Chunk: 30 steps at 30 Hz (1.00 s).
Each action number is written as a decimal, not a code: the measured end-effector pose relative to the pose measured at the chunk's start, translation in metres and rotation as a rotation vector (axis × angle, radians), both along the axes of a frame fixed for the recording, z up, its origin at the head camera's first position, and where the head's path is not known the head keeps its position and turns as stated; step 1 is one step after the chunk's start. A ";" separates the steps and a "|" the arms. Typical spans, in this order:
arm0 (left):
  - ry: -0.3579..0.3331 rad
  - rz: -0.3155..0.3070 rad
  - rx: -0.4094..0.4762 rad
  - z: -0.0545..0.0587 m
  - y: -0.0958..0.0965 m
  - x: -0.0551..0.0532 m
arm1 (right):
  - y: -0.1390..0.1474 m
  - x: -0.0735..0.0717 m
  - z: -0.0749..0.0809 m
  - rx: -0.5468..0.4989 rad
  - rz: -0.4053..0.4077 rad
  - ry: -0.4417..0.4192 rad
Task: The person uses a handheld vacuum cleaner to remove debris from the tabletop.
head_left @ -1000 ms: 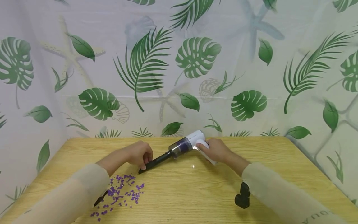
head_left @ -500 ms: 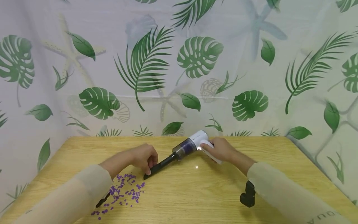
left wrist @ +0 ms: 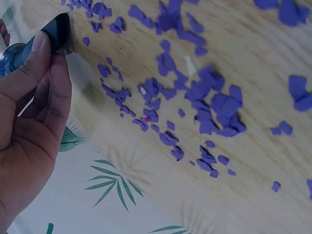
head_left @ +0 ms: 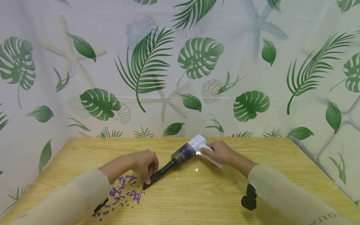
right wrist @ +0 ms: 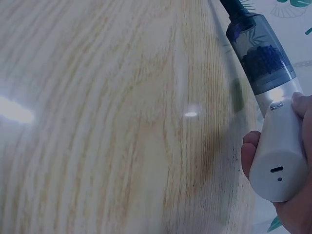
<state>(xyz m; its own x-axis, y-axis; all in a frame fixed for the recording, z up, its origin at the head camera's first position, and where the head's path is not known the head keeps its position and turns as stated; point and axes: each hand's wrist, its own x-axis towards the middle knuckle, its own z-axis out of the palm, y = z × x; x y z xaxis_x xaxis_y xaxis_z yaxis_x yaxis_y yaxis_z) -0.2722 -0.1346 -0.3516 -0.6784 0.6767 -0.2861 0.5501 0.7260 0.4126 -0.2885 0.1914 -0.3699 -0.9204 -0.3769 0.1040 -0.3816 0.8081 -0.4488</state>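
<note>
A white handheld vacuum cleaner (head_left: 197, 142) with a clear dust cup and a long black nozzle (head_left: 160, 173) slants over the table. My right hand (head_left: 223, 153) grips its white handle, fingers wrapped round it in the right wrist view. Near the nozzle's tip, my left hand (head_left: 146, 164) pinches the black tube between thumb and fingers. The tip points down at the right edge of scattered purple paper scraps (left wrist: 219, 105). Purple bits also show inside the dust cup (right wrist: 265, 63), and a small light glows on the vacuum's body.
The wooden table (head_left: 197, 200) reaches back to a leaf-patterned curtain (head_left: 166, 62) behind and at the sides. A black wrist device (head_left: 249, 197) hangs below the right sleeve. Part of the scraps lies hidden behind the left forearm.
The nozzle tip has shifted slightly right and toward me, to the right edge of the scraps. Both hands have moved with the vacuum cleaner and kept their hold.
</note>
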 end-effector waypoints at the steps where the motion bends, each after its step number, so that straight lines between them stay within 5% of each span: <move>1: 0.000 -0.004 -0.009 0.000 0.000 0.001 | -0.001 0.000 0.000 0.001 0.000 -0.003; 18: -0.034 0.008 -0.055 0.004 0.008 0.023 | 0.001 0.003 0.008 -0.035 0.101 -0.037; 25: -0.149 -0.004 -0.023 0.000 0.005 0.021 | 0.004 0.002 0.005 -0.050 0.128 -0.063; 30: -0.077 -0.039 -0.086 0.001 0.004 0.024 | -0.002 0.006 0.005 -0.030 0.123 -0.031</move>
